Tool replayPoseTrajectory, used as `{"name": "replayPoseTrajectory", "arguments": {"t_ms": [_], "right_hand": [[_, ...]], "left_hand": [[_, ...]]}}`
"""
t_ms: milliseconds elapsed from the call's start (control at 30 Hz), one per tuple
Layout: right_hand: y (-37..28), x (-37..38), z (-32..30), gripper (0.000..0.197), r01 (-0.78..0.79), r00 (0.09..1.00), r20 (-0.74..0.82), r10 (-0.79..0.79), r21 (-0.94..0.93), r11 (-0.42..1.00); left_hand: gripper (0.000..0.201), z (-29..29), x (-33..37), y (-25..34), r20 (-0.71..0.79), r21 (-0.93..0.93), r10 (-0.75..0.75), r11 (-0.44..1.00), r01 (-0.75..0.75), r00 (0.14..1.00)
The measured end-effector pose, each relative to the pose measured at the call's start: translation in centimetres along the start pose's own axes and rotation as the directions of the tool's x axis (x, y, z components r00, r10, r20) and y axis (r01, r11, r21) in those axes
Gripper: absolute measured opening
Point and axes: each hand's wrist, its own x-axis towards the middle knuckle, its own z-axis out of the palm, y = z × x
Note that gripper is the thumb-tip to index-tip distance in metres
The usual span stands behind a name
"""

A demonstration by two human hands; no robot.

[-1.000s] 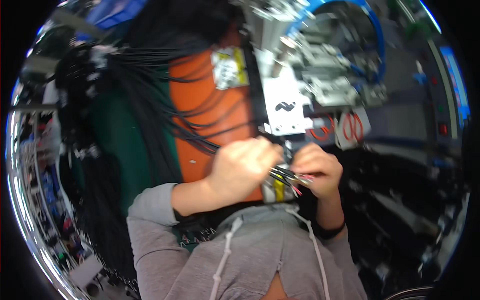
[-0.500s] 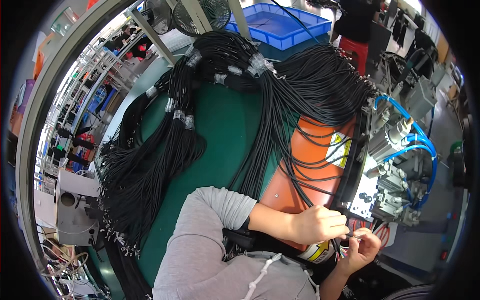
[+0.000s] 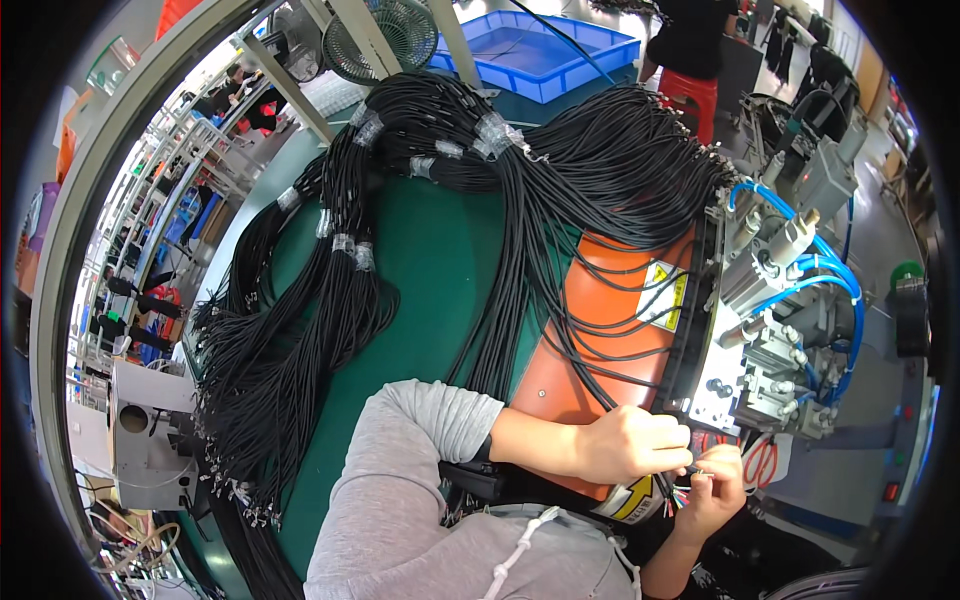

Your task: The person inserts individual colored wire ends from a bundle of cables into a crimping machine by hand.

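Note:
My left hand (image 3: 632,446) reaches across the orange machine top with its fingers pinched on a black cable, whose dark end shows at the fingertips. Close against it, my right hand (image 3: 716,488) is closed, thumb and fingers pinching the thin end of that cable. Thin coloured wires (image 3: 681,497) stick out just below the hands. Several black cables (image 3: 590,375) run from a large bundle (image 3: 630,160) toward my left hand. Other black cables (image 3: 625,352) lead to the edge of the machine (image 3: 715,395) beside my hands.
More black cable bundles (image 3: 300,350), bound with clear wrap, lie on the green table (image 3: 440,260). Metal cylinders with blue air tubes (image 3: 845,270) stand on the right. A blue tray (image 3: 545,85) and a fan (image 3: 385,40) are at the back. Behind, a person sits on a red stool (image 3: 690,95).
The whole view has shifted slightly, so the bench appears further left. My right-hand fingers have closed in a little toward my left fingertips. Both hands stay together at the cable end.

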Motion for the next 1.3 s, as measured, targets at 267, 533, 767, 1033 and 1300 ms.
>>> {"name": "replayPoseTrajectory", "arguments": {"t_ms": [267,533,767,1033,1300], "right_hand": [[0.0,-0.4,0.3,0.02,-0.119,0.988,-0.087,0.126,0.086,0.989],[-2.4,0.0,-0.6,0.017,0.01,0.997,0.066,0.026,-0.493,0.87],[0.2,0.9,-1.8,0.008,-0.515,0.846,0.249,0.471,0.156,0.843],[1.6,0.5,-0.7,0.004,-0.221,0.951,0.133,0.28,-0.344,0.913],[1.5,-0.2,-0.2,0.007,-0.084,0.975,0.143,0.172,-0.48,0.873]], "left_hand": [[0.019,0.2,-0.3,0.6,0.06,0.026,-0.062,0.998,0.061,0.996],[0.026,0.2,-0.3,1.3,0.146,0.188,-0.034,0.982,0.006,0.989],[0.036,-1.1,0.1,0.6,0.245,0.166,-0.041,0.986,-0.001,0.969],[0.037,0.4,-0.1,0.8,0.392,0.306,-0.127,0.952,0.001,0.911],[0.033,0.8,-0.3,1.4,0.388,0.403,-0.145,0.915,-0.026,0.91]]}}
